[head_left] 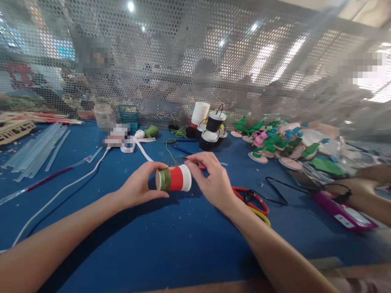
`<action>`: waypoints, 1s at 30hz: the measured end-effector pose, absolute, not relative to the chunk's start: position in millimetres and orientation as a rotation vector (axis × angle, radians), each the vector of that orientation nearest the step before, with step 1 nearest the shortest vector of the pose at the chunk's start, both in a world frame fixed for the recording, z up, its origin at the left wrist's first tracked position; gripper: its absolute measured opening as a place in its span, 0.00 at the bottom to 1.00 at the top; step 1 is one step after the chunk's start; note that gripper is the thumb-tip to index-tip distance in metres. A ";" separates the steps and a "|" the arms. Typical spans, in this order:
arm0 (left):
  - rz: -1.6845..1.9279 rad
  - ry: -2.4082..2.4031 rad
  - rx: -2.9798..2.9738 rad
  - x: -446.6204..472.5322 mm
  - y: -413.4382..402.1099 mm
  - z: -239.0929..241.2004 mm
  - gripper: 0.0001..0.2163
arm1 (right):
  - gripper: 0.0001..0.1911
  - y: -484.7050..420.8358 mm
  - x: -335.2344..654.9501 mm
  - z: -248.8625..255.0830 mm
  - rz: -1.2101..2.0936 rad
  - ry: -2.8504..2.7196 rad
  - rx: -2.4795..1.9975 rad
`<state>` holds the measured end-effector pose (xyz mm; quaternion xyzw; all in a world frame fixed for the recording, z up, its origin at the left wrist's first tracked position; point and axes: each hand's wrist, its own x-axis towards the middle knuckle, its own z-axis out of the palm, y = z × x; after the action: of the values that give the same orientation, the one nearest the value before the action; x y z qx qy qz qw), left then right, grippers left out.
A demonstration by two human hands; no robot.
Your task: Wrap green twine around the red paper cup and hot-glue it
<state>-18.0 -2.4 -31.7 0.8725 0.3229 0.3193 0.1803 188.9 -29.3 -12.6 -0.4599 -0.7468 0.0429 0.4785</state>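
Note:
A red and white paper cup (177,179) lies sideways above the blue table, with green yarn (165,180) wound around its base end. My left hand (142,183) grips the cup at the yarn end, thumb below and fingers above. At the white rim, my right hand (210,177) has its thumb and fingers closed on the cup's edge; its fingertips are partly hidden. A strand of yarn runs back from the cup toward a green yarn ball (151,131). Just behind my right hand shows a small orange item (200,165), mostly covered.
Scissors with red and yellow handles (251,199) lie beside my right forearm. Stacked black and white cups (210,138) stand at the back. Glue sticks (38,150) and a white cable (65,187) are left. Another person's hand (351,189) is by a purple device (343,211).

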 end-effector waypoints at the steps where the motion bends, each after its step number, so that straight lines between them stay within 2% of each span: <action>1: 0.903 0.845 2.564 -18.5 -2.0 -32.5 0.25 | 0.11 -30.6 187.9 -12.6 0.066 -1.944 -1.079; 4: 0.884 0.710 2.774 -19.8 -0.1 -34.6 0.24 | 0.28 -31.3 187.4 -14.4 0.083 -2.256 -1.074; 6: 0.864 0.704 2.830 -20.2 0.8 -34.6 0.25 | 0.32 -30.4 188.0 -16.5 0.134 -2.372 -1.152; 13: 0.672 0.846 2.651 -21.1 -0.1 -24.8 0.32 | 0.29 -31.4 183.2 -25.1 0.098 -2.450 -1.166; 22: 0.699 0.911 2.700 -22.2 4.5 -26.8 0.23 | 0.26 -35.8 176.0 -26.5 -0.002 -2.473 -1.136; 26: 0.740 0.955 2.632 -23.3 4.1 -27.7 0.22 | 0.24 -34.8 176.4 -26.5 -0.033 -2.434 -1.121; 30: 0.620 1.130 2.546 -22.7 1.9 -25.4 0.23 | 0.25 -34.3 176.4 -28.5 -0.078 -2.406 -1.132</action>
<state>-22.7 1.9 -25.4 0.8830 0.3918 0.2149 0.1435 176.4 -34.3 -28.5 -0.4134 -0.8784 -0.0284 0.2382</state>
